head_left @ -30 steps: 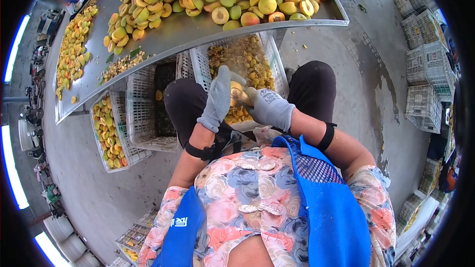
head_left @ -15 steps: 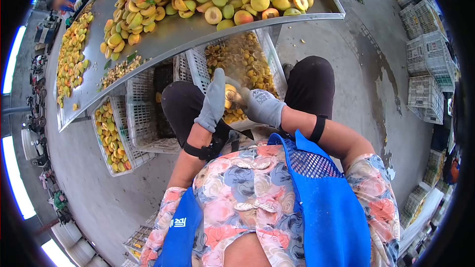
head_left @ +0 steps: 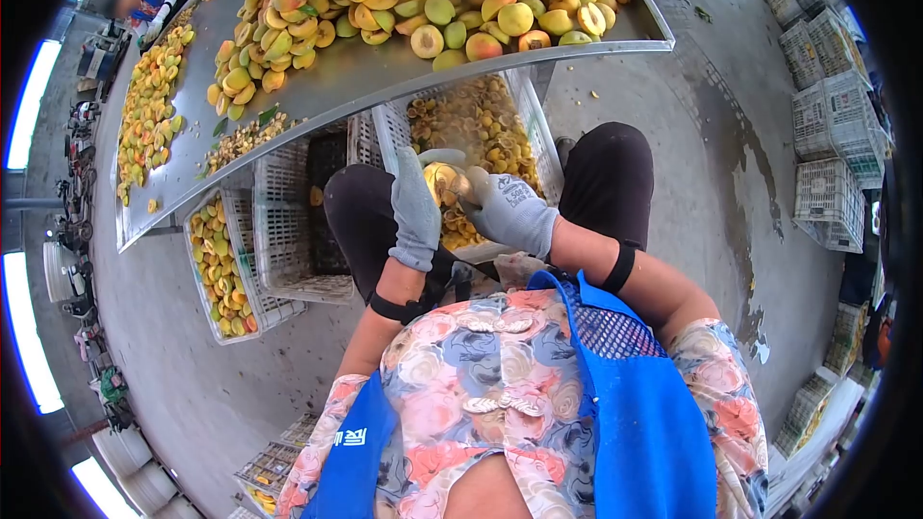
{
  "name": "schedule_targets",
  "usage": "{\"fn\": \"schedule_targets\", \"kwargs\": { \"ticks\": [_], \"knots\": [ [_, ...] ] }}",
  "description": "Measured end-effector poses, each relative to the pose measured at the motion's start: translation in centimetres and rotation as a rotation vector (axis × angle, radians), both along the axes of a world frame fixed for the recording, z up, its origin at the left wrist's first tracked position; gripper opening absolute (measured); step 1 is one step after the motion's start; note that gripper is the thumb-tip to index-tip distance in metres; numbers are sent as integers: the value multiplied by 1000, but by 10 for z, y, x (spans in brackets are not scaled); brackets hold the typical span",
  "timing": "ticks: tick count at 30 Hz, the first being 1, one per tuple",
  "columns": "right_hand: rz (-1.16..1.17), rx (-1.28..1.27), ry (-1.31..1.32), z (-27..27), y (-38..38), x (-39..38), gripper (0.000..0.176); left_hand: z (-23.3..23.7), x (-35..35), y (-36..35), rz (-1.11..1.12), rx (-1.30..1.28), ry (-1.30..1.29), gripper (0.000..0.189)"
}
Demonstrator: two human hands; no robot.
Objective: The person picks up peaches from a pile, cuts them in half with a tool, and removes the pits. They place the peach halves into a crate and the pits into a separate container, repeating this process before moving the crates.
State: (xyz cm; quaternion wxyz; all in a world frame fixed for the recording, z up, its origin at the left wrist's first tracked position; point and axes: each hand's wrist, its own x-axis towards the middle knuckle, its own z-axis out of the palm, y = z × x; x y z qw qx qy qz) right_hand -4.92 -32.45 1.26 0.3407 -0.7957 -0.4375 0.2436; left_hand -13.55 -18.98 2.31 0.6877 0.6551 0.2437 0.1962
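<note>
My left hand (head_left: 416,211), in a grey glove, holds a yellow fruit piece (head_left: 443,183) over the crate between my knees. Close against it on the right is my right hand (head_left: 511,208), also gloved, its fingers closed on something thin and dark at the fruit that I cannot make out clearly. Below and beyond both hands, a white crate (head_left: 528,106) holds many yellow fruit pieces. A metal table (head_left: 370,70) in front bears a large pile of halved green, yellow and red fruit (head_left: 439,10).
Crates stand under the table, one with fruit halves (head_left: 219,274) and a dark-bottomed one (head_left: 281,221). White crates (head_left: 829,194) are stacked at the right. Another person (head_left: 159,0) works at the table's far left. My knees flank the crate.
My left hand's fingers have closed further round the fruit, and both hands stay together. The whole view has shifted slightly down and right.
</note>
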Motion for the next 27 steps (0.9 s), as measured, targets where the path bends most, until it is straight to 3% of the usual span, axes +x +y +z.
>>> {"fn": "schedule_targets", "kwargs": {
  "ticks": [6,11,18,19,23,27],
  "knots": [
    [67,-67,-70,6,0,0,29,0,3,3,-6,-140,22,74],
    [151,-142,-76,12,-1,6,28,7,5,5,-77,7,60,76],
    [89,-105,279,14,-3,5,32,3,8,2,-122,4,71,77],
    [55,-154,364,11,-1,5,35,8,10,-3,-78,-155,74,74],
    [39,-147,207,13,-3,1,33,-9,15,-10,184,-253,3,67],
    [95,-193,75,-5,-3,4,34,-11,16,-2,99,-277,93,66]
  ]
}}
